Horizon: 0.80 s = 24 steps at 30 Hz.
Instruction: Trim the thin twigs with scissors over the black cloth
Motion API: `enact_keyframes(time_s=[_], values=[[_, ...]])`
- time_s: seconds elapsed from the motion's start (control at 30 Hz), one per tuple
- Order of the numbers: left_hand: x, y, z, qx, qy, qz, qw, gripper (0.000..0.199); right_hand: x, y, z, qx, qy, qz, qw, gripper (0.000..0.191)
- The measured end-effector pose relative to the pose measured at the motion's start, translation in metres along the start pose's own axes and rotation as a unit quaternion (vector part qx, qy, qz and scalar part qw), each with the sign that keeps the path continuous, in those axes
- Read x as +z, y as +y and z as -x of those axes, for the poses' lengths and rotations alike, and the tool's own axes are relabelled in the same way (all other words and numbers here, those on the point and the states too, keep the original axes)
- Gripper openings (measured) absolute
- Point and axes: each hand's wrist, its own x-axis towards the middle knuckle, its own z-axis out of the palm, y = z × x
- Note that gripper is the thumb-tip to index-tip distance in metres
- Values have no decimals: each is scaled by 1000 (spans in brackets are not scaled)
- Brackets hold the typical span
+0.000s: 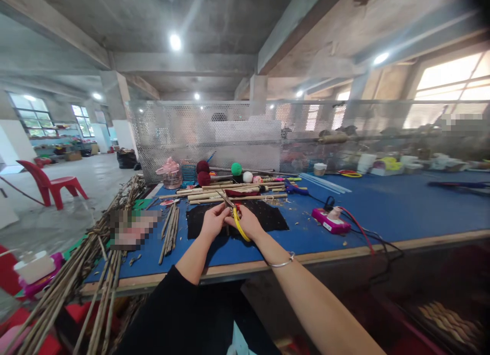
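Note:
My right hand [248, 222] is closed on a pair of scissors with yellow handles [238, 223], their blades pointing up and to the left. Close beside it is my left hand [213, 221], fingers bent together near the scissors; what they pinch is too small and hidden to name. Something small and red shows between the hands. Both hands are above a black cloth [271, 217] scattered with small scraps. Just beyond the cloth lie several pale wooden sticks [214, 195]. A short row of thinner sticks [169, 235] rests left of the cloth.
Yarn balls, including a green one [236, 169], stand behind the sticks near a pink jar [171, 173]. A glue gun [294, 187] and purple power strip [331, 220] with cables lie right. Long branches [97, 253] overhang the left table edge. A perforated metal screen [172, 130] backs the table.

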Motion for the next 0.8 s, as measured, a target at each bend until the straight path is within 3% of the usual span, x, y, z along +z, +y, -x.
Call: enact_keyframes(time_s=[0.2, 0.57, 0.8], values=[[-2, 4, 2, 23, 15, 11, 1000, 50, -1, 5, -1, -6, 4, -23, 1000, 44], [2, 7, 8, -19, 0, -4, 1000, 60, -1, 6, -1, 1, -13, -12, 1000, 41], [-1, 2, 3, 24, -39, -30, 998, 58, -7, -1, 2, -5, -45, -55, 997, 44]])
